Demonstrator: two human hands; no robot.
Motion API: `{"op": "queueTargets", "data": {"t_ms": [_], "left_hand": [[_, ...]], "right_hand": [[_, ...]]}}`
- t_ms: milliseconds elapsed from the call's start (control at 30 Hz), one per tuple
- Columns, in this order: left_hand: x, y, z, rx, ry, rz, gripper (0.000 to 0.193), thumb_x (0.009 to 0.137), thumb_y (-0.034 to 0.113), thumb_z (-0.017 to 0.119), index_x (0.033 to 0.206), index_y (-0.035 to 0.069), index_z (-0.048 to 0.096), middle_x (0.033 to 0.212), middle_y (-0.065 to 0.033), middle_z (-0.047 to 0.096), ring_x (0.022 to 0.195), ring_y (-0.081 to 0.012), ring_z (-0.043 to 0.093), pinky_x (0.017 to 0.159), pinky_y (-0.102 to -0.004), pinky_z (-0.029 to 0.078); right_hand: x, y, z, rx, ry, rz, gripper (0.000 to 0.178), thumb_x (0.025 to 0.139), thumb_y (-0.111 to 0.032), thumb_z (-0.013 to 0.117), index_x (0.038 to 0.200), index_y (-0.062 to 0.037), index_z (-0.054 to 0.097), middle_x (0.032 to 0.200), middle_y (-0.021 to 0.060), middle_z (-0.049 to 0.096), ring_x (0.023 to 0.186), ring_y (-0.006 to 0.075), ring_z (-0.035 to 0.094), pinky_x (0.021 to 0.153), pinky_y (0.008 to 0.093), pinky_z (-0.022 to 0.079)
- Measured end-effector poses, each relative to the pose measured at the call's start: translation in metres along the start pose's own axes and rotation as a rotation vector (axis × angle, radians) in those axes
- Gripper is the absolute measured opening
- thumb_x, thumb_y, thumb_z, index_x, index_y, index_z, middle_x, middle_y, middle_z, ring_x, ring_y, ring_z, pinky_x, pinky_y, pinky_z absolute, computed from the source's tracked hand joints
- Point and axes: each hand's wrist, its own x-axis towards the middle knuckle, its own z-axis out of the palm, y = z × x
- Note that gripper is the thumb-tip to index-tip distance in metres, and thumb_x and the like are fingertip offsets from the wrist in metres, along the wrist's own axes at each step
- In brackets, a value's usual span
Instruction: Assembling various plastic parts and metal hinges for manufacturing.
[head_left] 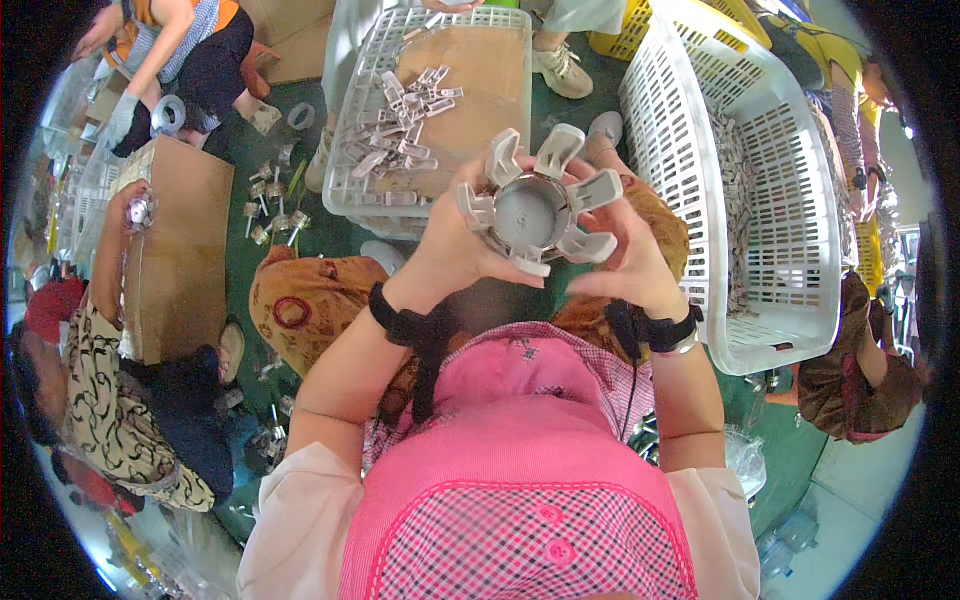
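I hold up a round silvery cup ringed with grey plastic clips (527,214), its hollow side facing me. Several clips stick outward around its rim. My left hand (447,248) grips it from the left, with the thumb along the lower rim and the other fingers partly behind it. On the other side, my right hand (642,262) curls around the right-hand clips, its fingertips partly hidden behind them. Just beyond my hands, loose light grey clips (408,128) lie scattered on a cardboard sheet (475,75) over a white plastic crate (343,170).
A large white slatted crate (775,345) with many clips inside stands close on my right. To the left, a co-worker's hand (130,205) holds a small metal part by a cardboard box (195,260). Metal parts (280,220) lie on the green floor.
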Motion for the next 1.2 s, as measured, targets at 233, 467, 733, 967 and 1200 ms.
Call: {"op": "queueTargets", "data": {"t_ms": [233,467,733,967,1200], "left_hand": [[0.006,0.004,-0.014,0.456,-0.239,0.283,0.117,0.046,0.054,0.079,0.14,0.006,0.029,0.134,-0.0098,0.045,0.138,-0.0291,0.017,0.112,-0.0417,0.016],[-0.006,0.012,-0.005,0.063,-0.229,-0.157,0.108,0.045,0.05,0.081,0.134,0.006,0.039,0.133,-0.0089,0.045,0.134,-0.0307,0.027,0.11,-0.0414,0.024],[-0.004,0.009,-0.012,0.69,-0.254,0.279,0.092,0.061,0.044,0.074,0.133,0.0,0.037,0.135,-0.0148,0.044,0.126,-0.0351,0.039,0.105,-0.0404,0.033],[-0.013,0.014,-0.005,0.574,-0.263,0.178,0.093,0.062,0.043,0.074,0.134,-0.001,0.035,0.136,-0.0175,0.043,0.118,-0.037,0.048,0.1,-0.0397,0.038],[0.003,0.018,-0.025,0.619,-0.378,0.302,0.078,0.059,0.035,0.077,0.125,0.003,0.05,0.13,-0.0164,0.05,0.118,-0.0341,0.05,0.1,-0.0432,0.038]], "right_hand": [[0.014,-0.013,0.015,-0.44,0.055,0.001,0.069,0.055,-0.008,0.084,0.118,-0.0005,0.054,0.108,0.0145,0.062,0.097,0.0224,0.061,0.085,0.0315,0.047],[0.003,-0.013,0.014,-0.644,0.015,0.129,0.067,0.051,-0.007,0.08,0.113,0.0037,0.055,0.106,0.0184,0.06,0.098,0.0292,0.061,0.085,0.0326,0.047],[-0.001,-0.004,0.016,-0.643,0.165,-0.098,0.068,0.051,-0.01,0.085,0.113,0.0012,0.057,0.102,0.0117,0.063,0.091,0.0202,0.063,0.083,0.0295,0.048],[-0.007,-0.001,0.022,-0.497,0.227,-0.106,0.063,0.049,-0.015,0.089,0.104,-0.0013,0.06,0.096,0.0087,0.063,0.088,0.0171,0.062,0.08,0.0291,0.048],[0.007,-0.012,0.01,-0.7,0.088,-0.347,0.068,0.049,-0.017,0.087,0.108,0.0007,0.057,0.105,0.0127,0.06,0.097,0.0266,0.06,0.083,0.0331,0.048]]}}
